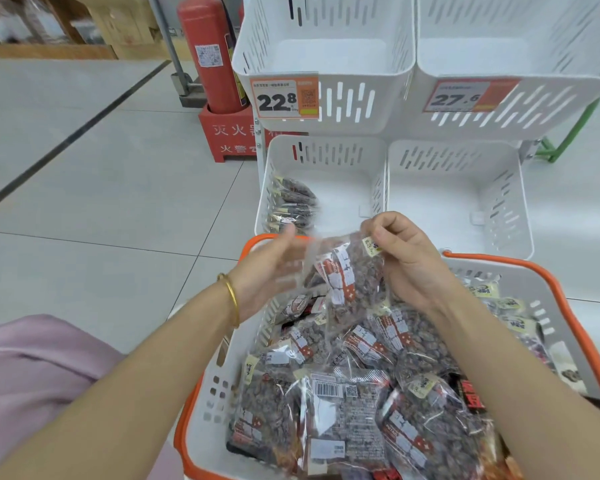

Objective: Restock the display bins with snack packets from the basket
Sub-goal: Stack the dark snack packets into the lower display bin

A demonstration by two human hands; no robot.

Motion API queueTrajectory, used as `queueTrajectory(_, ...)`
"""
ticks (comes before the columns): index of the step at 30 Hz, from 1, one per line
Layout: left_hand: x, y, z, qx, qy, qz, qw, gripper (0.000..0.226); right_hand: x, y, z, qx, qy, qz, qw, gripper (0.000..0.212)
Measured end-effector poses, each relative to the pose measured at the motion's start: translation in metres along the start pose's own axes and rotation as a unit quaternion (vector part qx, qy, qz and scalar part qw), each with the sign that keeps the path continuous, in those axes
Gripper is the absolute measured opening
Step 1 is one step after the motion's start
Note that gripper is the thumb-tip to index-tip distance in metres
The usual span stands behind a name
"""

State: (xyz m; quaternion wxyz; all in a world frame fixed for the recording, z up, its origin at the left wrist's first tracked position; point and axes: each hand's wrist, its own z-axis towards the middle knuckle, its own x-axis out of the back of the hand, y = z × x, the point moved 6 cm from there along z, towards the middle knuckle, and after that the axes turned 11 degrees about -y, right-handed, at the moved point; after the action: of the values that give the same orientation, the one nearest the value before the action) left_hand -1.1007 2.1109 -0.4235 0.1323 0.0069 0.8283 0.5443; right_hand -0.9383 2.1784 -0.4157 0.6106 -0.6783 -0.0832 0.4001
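Above the basket [201,431], my right hand [407,261] pinches a snack packet [350,275] hanging lengthwise, left hand [274,268] open beside it; the part-filled bin [329,157] lies just ahead, leftward.

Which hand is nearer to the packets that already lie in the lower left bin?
Left. The left hand is just in front of the binned packets; the right hand is farther to their right, pinching a lifted packet above the basket.
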Motion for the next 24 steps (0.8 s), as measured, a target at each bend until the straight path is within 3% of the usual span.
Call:
queueTrajectory(2,-0.015,-0.016,0.0,0.096,-0.085,0.015,0.992,0.031,-0.009,0.001,0.002,0.0,-0.058,0.017,0.998,0.015)
queueTrajectory(4,-0.019,-0.023,-0.001,0.118,-0.102,-0.013,0.988,0.036,-0.015,0.0,0.001,-0.013,-0.086,-0.017,0.996,0.011)
queueTrajectory(6,-0.008,-0.021,0.002,0.091,-0.061,-0.045,0.993,0.04,-0.012,-0.007,-0.002,-0.038,-0.073,-0.062,0.995,0.004)
queueTrajectory(8,0.009,-0.017,0.003,0.064,-0.001,-0.043,0.997,0.033,0.001,-0.015,-0.005,-0.062,-0.039,-0.129,0.989,0.013)
queueTrajectory(12,0.031,-0.019,0.006,0.021,0.101,0.077,0.992,0.015,0.012,-0.027,-0.008,-0.073,-0.001,-0.176,0.982,0.008)
queueTrajectory(18,0.01,-0.018,0.015,0.0,0.031,0.077,0.997,0.019,-0.008,-0.029,0.005,-0.069,0.031,-0.347,0.935,0.013)
queueTrajectory(20,0.003,-0.014,0.015,-0.004,0.018,0.06,0.998,0.024,-0.015,-0.03,0.01,-0.05,0.032,-0.426,0.903,0.015)
queueTrajectory(22,-0.004,-0.011,0.015,-0.004,-0.006,0.062,0.998,0.031,-0.022,-0.03,0.015,-0.036,0.03,-0.476,0.878,0.016)
queueTrajectory(24,-0.009,-0.01,0.014,-0.006,-0.037,0.131,0.991,0.047,-0.029,-0.029,0.019,-0.019,0.026,-0.479,0.877,0.016)
